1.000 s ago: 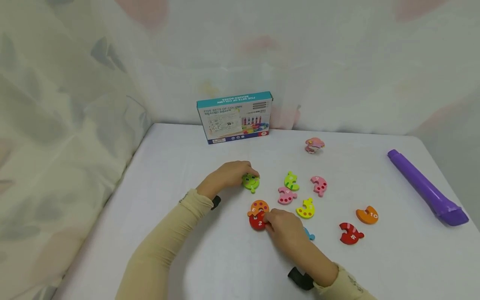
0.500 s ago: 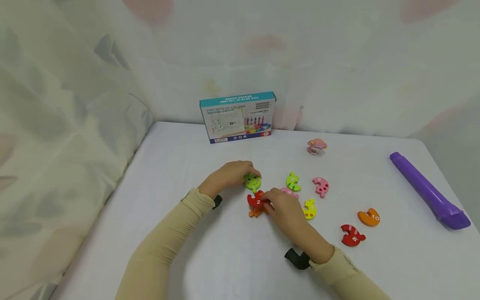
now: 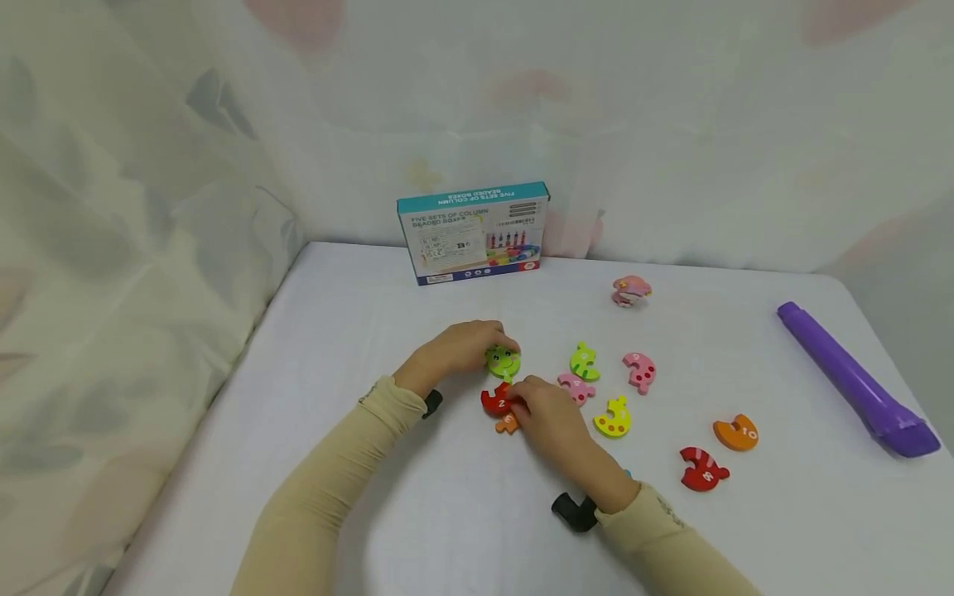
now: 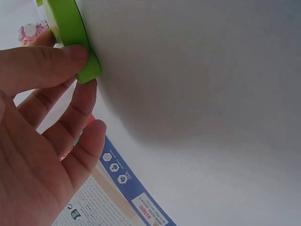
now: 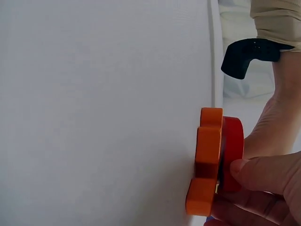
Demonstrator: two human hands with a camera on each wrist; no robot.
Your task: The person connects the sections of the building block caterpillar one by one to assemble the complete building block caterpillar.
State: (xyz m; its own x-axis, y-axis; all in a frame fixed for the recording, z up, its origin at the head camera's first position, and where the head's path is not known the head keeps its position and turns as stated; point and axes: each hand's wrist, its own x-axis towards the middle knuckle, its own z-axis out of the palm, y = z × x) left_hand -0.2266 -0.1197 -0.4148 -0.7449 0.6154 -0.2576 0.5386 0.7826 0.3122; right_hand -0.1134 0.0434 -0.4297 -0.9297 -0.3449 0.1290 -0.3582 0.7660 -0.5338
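My left hand (image 3: pixel 465 346) pinches a green smiling-face puzzle piece (image 3: pixel 503 362), its thumb on the edge in the left wrist view. A small tab on that piece points toward me. Just below the tab, the thumb and fingers of my right hand (image 3: pixel 555 420) pinch a red puzzle piece (image 3: pixel 493 403) marked 2. An orange puzzle piece (image 3: pixel 508 424) with a number shows partly from under the red one. In the right wrist view the red piece (image 5: pixel 233 146) lies over the orange piece (image 5: pixel 207 146), which is on the table side.
Right of the hands lie loose pieces: green (image 3: pixel 585 362), pink (image 3: pixel 576 388), yellow (image 3: pixel 614 419), another pink (image 3: pixel 640 371), orange (image 3: pixel 736 433) and striped red (image 3: pixel 702 470). A printed box (image 3: pixel 474 234), a pink figurine (image 3: pixel 631 290) and a purple tube (image 3: pixel 857 379) stand or lie farther out.
My right hand has moved the red piece away from me and slightly left, up to the green piece's tab. The orange piece now shows on its near side. The left hand stays put.
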